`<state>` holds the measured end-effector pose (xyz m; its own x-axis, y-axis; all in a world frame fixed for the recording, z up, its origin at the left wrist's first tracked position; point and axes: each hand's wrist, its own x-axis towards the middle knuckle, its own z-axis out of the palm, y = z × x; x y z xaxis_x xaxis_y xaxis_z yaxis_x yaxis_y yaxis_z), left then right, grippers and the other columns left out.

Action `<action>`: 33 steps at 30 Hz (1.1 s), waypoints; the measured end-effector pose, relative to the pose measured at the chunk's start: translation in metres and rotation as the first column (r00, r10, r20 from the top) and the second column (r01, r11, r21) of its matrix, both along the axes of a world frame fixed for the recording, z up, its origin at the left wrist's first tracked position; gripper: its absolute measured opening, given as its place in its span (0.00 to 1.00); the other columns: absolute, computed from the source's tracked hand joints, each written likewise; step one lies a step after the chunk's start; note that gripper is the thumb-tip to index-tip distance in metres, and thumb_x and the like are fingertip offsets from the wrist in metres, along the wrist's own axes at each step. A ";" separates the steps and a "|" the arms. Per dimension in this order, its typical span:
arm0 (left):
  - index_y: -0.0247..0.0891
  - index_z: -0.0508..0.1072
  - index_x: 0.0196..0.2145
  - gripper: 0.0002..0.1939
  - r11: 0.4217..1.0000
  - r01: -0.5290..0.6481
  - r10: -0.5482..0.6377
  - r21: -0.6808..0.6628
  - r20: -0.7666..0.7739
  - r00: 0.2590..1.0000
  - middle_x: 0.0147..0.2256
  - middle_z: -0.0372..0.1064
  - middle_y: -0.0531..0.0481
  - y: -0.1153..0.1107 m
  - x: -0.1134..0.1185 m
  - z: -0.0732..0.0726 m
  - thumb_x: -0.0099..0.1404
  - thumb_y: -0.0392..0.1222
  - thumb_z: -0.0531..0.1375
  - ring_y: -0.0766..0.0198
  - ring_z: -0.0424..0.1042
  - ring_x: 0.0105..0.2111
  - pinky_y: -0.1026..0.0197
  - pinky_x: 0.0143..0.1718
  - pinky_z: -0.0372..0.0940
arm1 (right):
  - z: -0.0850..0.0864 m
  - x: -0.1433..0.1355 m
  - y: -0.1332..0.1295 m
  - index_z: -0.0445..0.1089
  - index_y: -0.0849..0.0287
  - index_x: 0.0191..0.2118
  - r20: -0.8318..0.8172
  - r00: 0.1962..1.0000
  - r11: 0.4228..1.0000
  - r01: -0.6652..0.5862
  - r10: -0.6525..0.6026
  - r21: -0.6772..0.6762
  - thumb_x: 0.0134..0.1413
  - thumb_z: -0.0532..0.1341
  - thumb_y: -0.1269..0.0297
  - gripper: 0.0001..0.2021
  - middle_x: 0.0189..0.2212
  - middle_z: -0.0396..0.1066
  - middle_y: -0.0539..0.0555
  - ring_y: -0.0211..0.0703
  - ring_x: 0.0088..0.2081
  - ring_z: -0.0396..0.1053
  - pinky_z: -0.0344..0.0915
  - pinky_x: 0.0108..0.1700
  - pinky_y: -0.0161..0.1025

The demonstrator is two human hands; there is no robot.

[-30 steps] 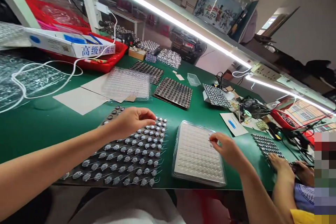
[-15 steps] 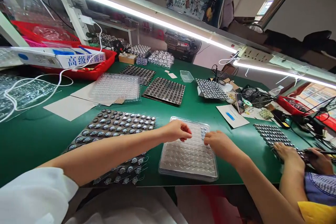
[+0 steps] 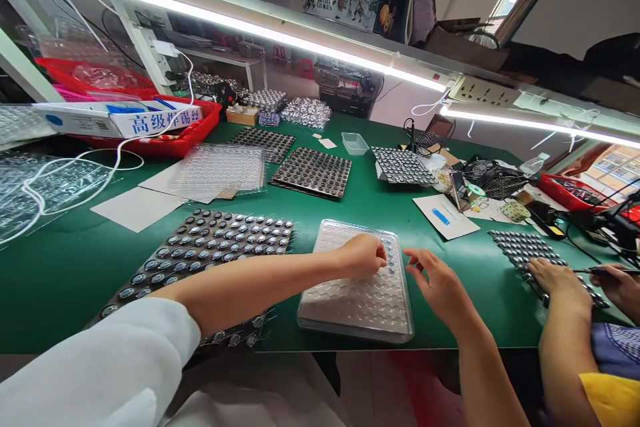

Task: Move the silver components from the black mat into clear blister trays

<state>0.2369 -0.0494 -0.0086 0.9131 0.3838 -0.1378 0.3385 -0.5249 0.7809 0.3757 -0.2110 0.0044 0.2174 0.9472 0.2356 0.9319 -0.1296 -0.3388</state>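
Observation:
A clear plastic blister tray (image 3: 350,310), apparently a stack, lies on the green table in front of me, with many round pockets. Small round silver parts (image 3: 391,259) fill some pockets near its upper right corner. Over that corner my left hand (image 3: 364,256) is pinched closed; anything between its fingertips is hidden. Just off the tray's right edge, my right hand (image 3: 436,280) has its thumb and fingers apart, with nothing visible in them. Under my left forearm lies a dark board (image 3: 215,240) bearing rows of round parts with thin wires.
Further back are more boards of round parts (image 3: 314,172), clear sheets (image 3: 220,167), white cards (image 3: 136,209) and a small clear box (image 3: 355,143). A red basket (image 3: 200,133) stands back left. At right, a co-worker's hands (image 3: 560,280) work over another board (image 3: 525,252). A lit shelf hangs above.
My left hand has moved right, to the filled pockets. My right hand has drawn back off the tray to the right, and its fingers have opened.

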 end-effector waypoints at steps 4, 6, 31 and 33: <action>0.37 0.77 0.32 0.08 0.989 0.042 -0.024 0.139 -0.131 0.991 0.31 0.76 0.46 -0.009 0.010 0.005 0.53 0.37 0.59 0.58 0.72 0.32 0.62 0.31 0.63 | -0.011 -0.001 -0.020 0.62 0.54 0.52 -0.027 0.999 0.999 0.035 -0.035 0.012 0.61 0.50 0.64 0.14 0.39 0.69 0.54 0.42 0.37 0.69 0.65 0.42 0.42; 0.36 0.77 0.32 0.09 0.978 0.061 -0.025 0.202 -0.178 0.984 0.33 0.75 0.43 -0.012 0.013 0.010 0.53 0.37 0.59 0.55 0.73 0.34 0.60 0.32 0.64 | -0.016 0.000 -0.027 0.62 0.55 0.52 -0.034 0.999 0.999 0.035 -0.034 0.013 0.62 0.50 0.64 0.14 0.39 0.69 0.54 0.43 0.38 0.69 0.65 0.43 0.42; 0.37 0.74 0.38 0.09 0.740 -0.535 0.492 0.407 0.214 0.844 0.41 0.72 0.46 0.161 -0.333 -0.003 0.62 0.41 0.57 0.58 0.67 0.44 0.59 0.48 0.59 | 0.037 -0.176 0.170 0.72 0.54 0.40 0.113 0.823 0.831 -0.552 0.556 -0.071 0.62 0.52 0.60 0.11 0.38 0.73 0.55 0.44 0.40 0.70 0.66 0.42 0.41; 0.37 0.75 0.39 0.10 0.765 -0.510 0.479 0.393 0.182 0.859 0.41 0.72 0.47 0.178 -0.347 -0.015 0.60 0.43 0.59 0.58 0.68 0.44 0.59 0.47 0.59 | 0.031 -0.211 0.206 0.71 0.55 0.39 0.068 0.817 0.816 -0.561 0.573 -0.139 0.61 0.53 0.63 0.10 0.39 0.72 0.55 0.44 0.42 0.68 0.63 0.44 0.41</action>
<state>-0.1103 0.1281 -0.0238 0.5817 0.7902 0.1929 0.5969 -0.5757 0.5588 0.1645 -0.0046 0.0354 -0.3858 0.9152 0.1163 0.8794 0.4030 -0.2534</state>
